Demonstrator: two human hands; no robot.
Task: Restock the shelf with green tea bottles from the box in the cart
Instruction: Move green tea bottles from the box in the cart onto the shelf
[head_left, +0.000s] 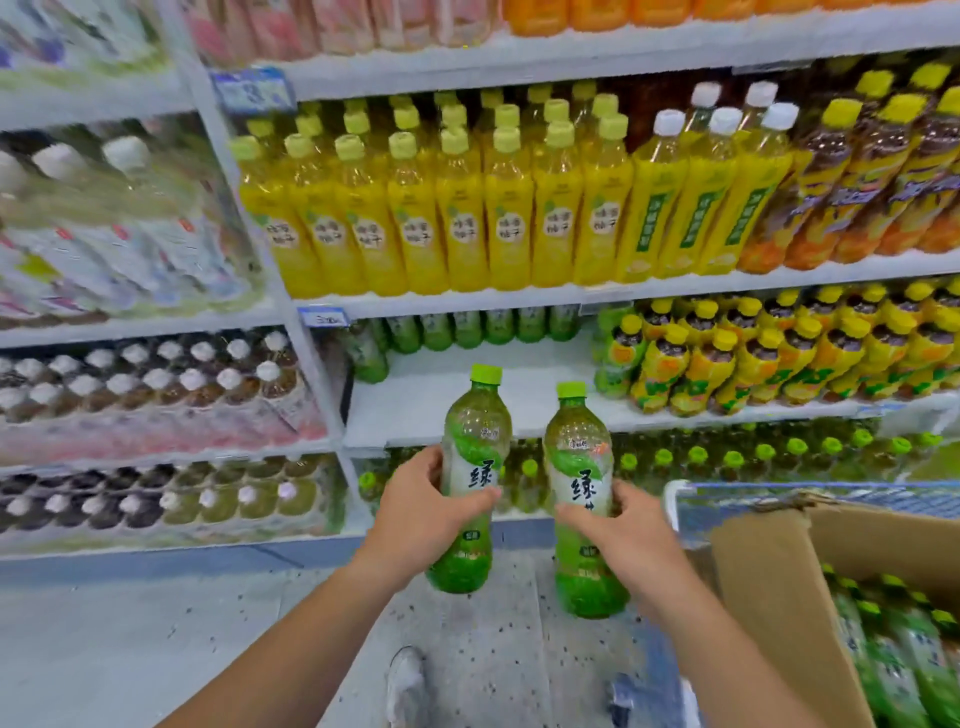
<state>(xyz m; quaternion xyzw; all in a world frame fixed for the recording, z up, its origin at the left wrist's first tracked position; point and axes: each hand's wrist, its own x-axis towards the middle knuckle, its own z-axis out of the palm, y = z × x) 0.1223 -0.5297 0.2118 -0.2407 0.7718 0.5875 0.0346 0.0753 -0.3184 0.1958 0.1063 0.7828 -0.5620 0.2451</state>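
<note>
Bottles up, one in each hand, and both are upright in front of the half-empty shelf bay! The left hand wraps the left green tea bottle around its label, thumb across the front at about the bottle's four o'clock, fingers curled behind. The right hand clasps the right green tea bottle the same way, thumb on the near face, fingers round the far side. Both grips are closed firmly on the mid-body, well below the green caps.

Handling call: these look full, so expect real weight for a one-handed carry, and the plastic film label is likely slick. Thin walls will probably give a little under a squeeze, so the waist where the hands sit now seems the right place to hold, not the neck. They should be tough enough to survive a bump, though top-heavy enough to topple if set down carelessly.

Target is the white shelf at twelve o'clock, bare across its front, with a row of matching green bottles pushed to the back. Yellow-capped bottles crowd it at two o'clock. The cardboard box sits at four o'clock inside the cart, more green tea lying in it.
</note>
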